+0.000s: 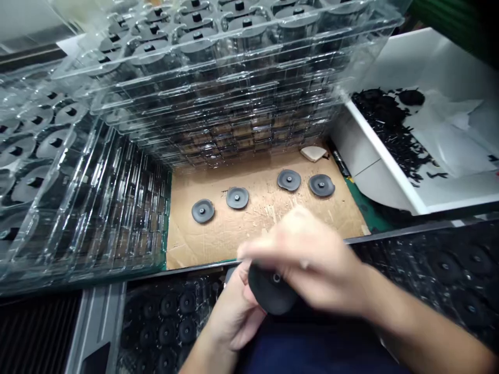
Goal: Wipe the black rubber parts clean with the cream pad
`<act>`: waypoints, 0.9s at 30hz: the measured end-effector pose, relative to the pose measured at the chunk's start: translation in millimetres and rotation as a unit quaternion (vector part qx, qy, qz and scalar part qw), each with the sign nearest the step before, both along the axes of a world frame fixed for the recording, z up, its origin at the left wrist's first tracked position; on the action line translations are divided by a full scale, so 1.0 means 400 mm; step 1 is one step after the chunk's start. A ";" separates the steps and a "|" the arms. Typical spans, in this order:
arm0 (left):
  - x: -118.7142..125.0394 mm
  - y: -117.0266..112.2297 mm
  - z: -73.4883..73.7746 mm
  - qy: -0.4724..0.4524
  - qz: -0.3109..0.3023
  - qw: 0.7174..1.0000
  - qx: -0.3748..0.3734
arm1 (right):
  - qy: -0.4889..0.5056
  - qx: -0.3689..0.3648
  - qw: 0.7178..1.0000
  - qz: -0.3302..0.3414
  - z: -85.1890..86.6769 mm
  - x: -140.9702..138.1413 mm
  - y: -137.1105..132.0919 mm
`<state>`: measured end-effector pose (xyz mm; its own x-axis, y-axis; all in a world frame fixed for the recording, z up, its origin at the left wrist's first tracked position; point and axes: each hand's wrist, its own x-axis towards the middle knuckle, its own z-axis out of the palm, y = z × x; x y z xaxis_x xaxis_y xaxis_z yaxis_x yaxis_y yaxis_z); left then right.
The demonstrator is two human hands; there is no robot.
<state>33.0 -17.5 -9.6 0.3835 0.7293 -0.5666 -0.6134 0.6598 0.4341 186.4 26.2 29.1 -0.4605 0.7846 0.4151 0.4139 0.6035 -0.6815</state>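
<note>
A round black rubber-like disc [273,293] with a small metal ring at its centre is held low in front of me. My left hand [239,317] is closed on its left edge, thumb and fingers gripping the rim. Over the disc's upper right side lies my right hand [312,254], blurred by motion, its fingers curled in. Whatever those fingers hold is hidden. Beyond them, on a cardboard sheet [210,241], lie dark discs with raised centres: two at left [202,211] and two at right [289,179].
Stacked clear plastic trays [241,78] holding discs rise behind the cardboard, with more trays [97,192] at left. A white bin [401,182] at right contains black scraps [390,124] and plastic film. A pale wedge-shaped piece [313,153] and a dark pen-like tool [340,160] lie near it.
</note>
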 end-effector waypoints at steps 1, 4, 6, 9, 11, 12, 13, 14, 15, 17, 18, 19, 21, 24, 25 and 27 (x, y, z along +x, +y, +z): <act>-0.005 0.003 0.005 -0.019 -0.010 1.000 0.002 | 0.004 -0.038 0.997 -0.068 -0.025 0.018 0.017; -0.026 0.008 0.016 -0.063 -0.018 0.998 0.001 | -0.017 -0.125 0.973 -0.195 -0.127 0.062 0.055; -0.039 0.010 0.015 -0.075 -0.008 0.997 -0.002 | -0.042 -0.142 0.974 -0.174 -0.204 0.069 0.049; -0.047 0.011 0.001 -0.077 0.021 0.997 -0.014 | -0.076 -0.136 0.970 -0.188 -0.296 0.050 -0.001; -0.047 0.014 -0.012 -0.086 0.047 0.995 -0.022 | -0.092 -0.124 0.965 -0.213 -0.329 0.034 -0.040; -0.046 0.016 -0.018 -0.089 0.063 0.994 -0.024 | -0.099 -0.120 0.964 -0.217 -0.338 0.028 -0.056; -0.045 0.019 -0.023 -0.090 0.079 0.992 -0.027 | -0.105 -0.118 0.964 -0.215 -0.343 0.023 -0.068; -0.044 0.022 -0.026 -0.089 0.093 0.991 -0.030 | -0.110 -0.116 0.964 -0.210 -0.347 0.020 -0.076; -0.043 0.025 -0.029 -0.088 0.106 0.990 -0.033 | -0.113 -0.113 0.965 -0.207 -0.350 0.018 -0.080; -0.042 0.032 -0.032 -0.083 0.125 0.988 -0.038 | -0.115 -0.108 0.965 -0.208 -0.360 0.017 -0.076; -0.042 0.035 -0.032 -0.082 0.131 0.987 -0.038 | -0.113 -0.105 0.965 -0.212 -0.366 0.018 -0.069; -0.043 0.038 -0.031 -0.079 0.136 0.987 -0.038 | -0.111 -0.103 0.965 -0.215 -0.373 0.020 -0.059; -0.046 0.041 -0.028 -0.074 0.147 0.986 -0.032 | -0.104 -0.104 0.965 -0.217 -0.382 0.026 -0.031; -0.053 0.042 -0.026 -0.065 0.149 0.986 -0.025 | -0.096 -0.119 0.967 -0.204 -0.363 0.034 0.020; -0.054 0.042 -0.025 -0.064 0.146 0.987 -0.024 | -0.093 -0.127 0.968 -0.196 -0.342 0.034 0.036; -0.054 0.042 -0.026 -0.058 0.137 0.989 -0.016 | -0.086 -0.144 0.970 -0.177 -0.275 0.027 0.056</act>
<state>11.5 -0.7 -19.9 0.2378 0.7972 -0.5550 -0.8153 0.4744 0.3321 197.4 48.4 -80.9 -0.1848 0.9780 0.0969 0.6831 0.1987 -0.7028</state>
